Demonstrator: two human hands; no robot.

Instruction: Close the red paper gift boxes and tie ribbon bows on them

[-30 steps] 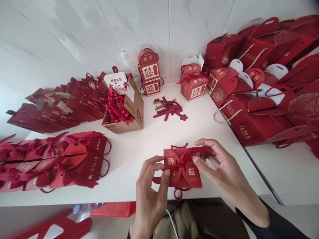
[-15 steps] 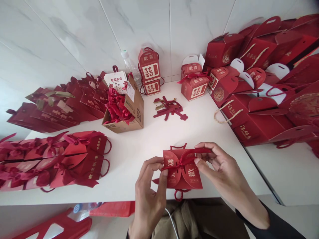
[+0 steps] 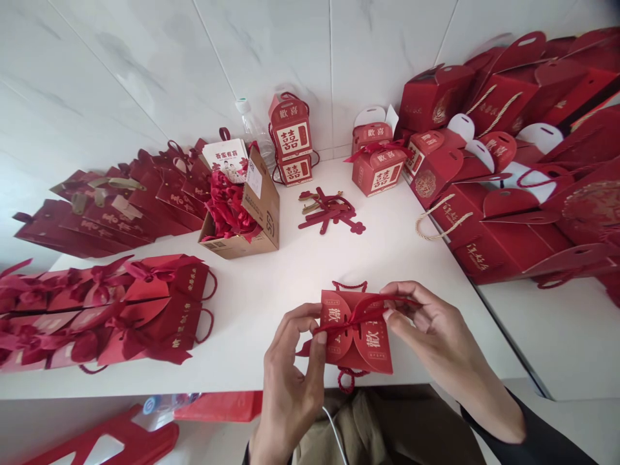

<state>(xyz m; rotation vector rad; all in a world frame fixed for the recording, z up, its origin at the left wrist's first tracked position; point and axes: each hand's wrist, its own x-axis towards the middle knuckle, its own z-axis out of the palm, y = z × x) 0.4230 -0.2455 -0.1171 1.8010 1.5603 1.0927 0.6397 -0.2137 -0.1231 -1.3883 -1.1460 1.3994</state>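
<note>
1. While the small red box is lying near the six o'clock edge of the white table, it is marking the centre of this clock face, with twelve pointing toward the tiled wall.
2. A red ribbon is crossing the top of the box, its knot sitting near the middle.
3. The left hand is working at eight o'clock; its thumb and fingertips are closing narrowly on the ribbon at nine.
4. The right hand is reaching in from three o'clock; its thumb and forefinger are pinching the ribbon at two.
5. A cardboard box (filled with red ribbon bows) is standing at ten o'clock.
6. A pile of red strips is lying just short of twelve.
7. Ribbon-tied boxes are standing in rows at nine o'clock.
8. Larger red boxes are crowding the area between one and two.
</note>
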